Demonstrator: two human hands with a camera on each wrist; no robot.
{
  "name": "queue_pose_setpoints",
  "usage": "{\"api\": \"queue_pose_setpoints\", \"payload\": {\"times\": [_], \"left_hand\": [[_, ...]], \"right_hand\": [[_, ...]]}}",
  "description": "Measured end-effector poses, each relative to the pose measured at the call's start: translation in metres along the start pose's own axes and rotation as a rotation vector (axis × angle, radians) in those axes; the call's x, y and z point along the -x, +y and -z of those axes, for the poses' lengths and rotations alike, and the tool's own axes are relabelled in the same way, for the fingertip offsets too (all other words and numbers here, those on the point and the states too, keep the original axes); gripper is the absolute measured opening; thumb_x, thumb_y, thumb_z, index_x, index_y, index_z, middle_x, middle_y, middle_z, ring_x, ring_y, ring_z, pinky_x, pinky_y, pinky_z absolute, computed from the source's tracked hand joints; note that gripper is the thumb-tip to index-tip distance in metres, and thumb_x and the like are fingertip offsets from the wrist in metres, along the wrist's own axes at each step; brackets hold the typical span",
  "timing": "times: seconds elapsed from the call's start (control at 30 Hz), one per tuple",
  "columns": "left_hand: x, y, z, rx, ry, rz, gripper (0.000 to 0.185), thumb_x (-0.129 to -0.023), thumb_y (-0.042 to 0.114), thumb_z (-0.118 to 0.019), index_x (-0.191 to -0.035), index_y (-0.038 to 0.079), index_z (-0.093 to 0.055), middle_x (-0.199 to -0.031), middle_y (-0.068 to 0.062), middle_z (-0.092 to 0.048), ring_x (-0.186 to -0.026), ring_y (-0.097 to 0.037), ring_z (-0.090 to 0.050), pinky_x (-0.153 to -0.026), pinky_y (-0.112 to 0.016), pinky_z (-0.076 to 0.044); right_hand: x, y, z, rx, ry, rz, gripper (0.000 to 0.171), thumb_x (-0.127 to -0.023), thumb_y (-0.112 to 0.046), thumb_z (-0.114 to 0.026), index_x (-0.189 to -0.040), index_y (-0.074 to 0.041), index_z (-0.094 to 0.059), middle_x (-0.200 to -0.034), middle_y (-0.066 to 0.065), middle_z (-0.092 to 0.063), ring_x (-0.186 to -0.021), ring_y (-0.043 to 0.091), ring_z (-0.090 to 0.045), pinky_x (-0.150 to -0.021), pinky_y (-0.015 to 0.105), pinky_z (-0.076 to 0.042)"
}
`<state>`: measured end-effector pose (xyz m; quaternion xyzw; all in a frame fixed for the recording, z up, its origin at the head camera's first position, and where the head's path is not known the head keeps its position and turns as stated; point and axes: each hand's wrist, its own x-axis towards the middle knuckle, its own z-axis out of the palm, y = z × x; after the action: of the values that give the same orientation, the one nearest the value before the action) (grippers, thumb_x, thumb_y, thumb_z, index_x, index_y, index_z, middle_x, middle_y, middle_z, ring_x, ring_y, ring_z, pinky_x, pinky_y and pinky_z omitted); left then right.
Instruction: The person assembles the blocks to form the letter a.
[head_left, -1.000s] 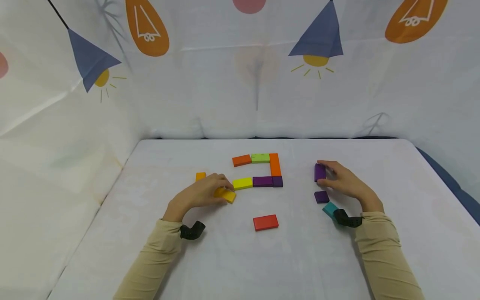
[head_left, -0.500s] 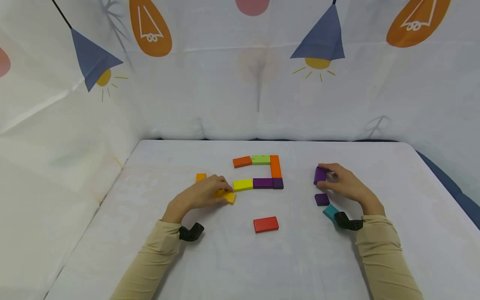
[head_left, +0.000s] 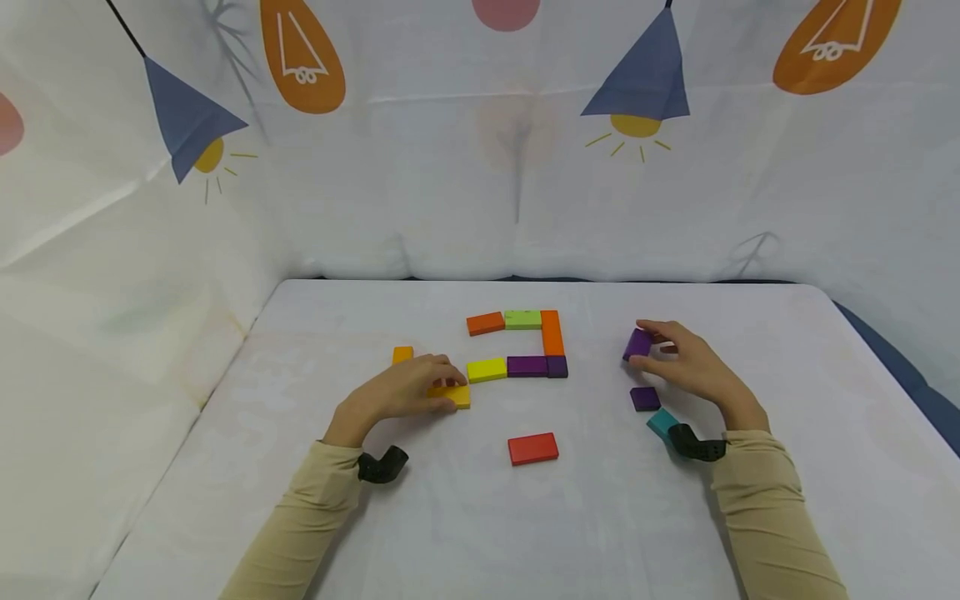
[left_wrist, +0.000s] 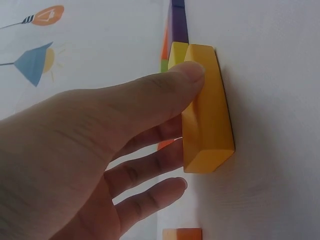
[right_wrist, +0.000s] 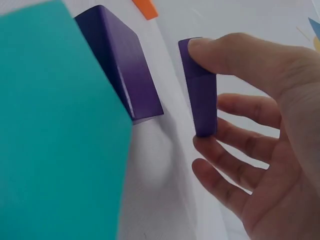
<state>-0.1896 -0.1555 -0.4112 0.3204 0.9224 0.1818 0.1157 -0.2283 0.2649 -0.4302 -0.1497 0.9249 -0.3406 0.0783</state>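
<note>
My left hand [head_left: 401,387] pinches an amber-yellow block [left_wrist: 212,107] between thumb and fingers, close to the near-left end of a yellow block [head_left: 487,370]. That yellow block joins a purple block [head_left: 527,367] and a small dark purple block [head_left: 557,367] in a row. At the right, my right hand [head_left: 686,362] grips another purple block [right_wrist: 202,100] by its ends, thumb on one and fingers on the other. Below that hand lie a short dark purple block [head_left: 645,399] and a teal block [right_wrist: 60,130], partly covered by the wrist camera in the head view.
An upright orange block [head_left: 552,333], a lime green block [head_left: 522,320] and a dark orange block [head_left: 486,323] continue the outline at the back. A red block [head_left: 533,448] lies in front. An orange block [head_left: 402,354] sits behind my left hand. The white table [head_left: 480,533] meets a hanging cloth.
The purple block in my right hand has turned, its top leaning right. My left hand has turned the amber-yellow block straighter, nearly parallel to the row. The other blocks keep their places.
</note>
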Motion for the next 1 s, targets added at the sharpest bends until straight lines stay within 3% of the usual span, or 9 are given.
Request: {"api": "queue_pose_setpoints", "payload": {"times": [0.67, 1.0], "left_hand": [[-0.0003, 0.0005, 0.0002, 0.019, -0.007, 0.012, 0.033, -0.078, 0.032, -0.066, -0.107, 0.018, -0.061, -0.091, 0.005, -0.058, -0.083, -0.012, -0.051, -0.074, -0.024, -0.043], [0.0012, 0.0013, 0.0007, 0.046, -0.013, 0.066, 0.035, -0.076, 0.034, -0.068, -0.108, 0.022, -0.06, -0.091, 0.007, -0.058, -0.081, -0.009, -0.052, -0.072, -0.023, -0.044]], "right_hand": [[0.0001, -0.0048, 0.0008, -0.009, 0.006, -0.007, 0.07, -0.081, -0.047, -0.057, -0.136, -0.011, -0.034, -0.123, 0.014, -0.043, -0.113, 0.038, -0.042, -0.088, 0.054, -0.039], [-0.0019, -0.0092, -0.0026, 0.017, -0.002, -0.023, 0.073, -0.078, -0.051, -0.057, -0.134, -0.01, -0.036, -0.122, 0.013, -0.043, -0.112, 0.039, -0.044, -0.087, 0.054, -0.04]]}}
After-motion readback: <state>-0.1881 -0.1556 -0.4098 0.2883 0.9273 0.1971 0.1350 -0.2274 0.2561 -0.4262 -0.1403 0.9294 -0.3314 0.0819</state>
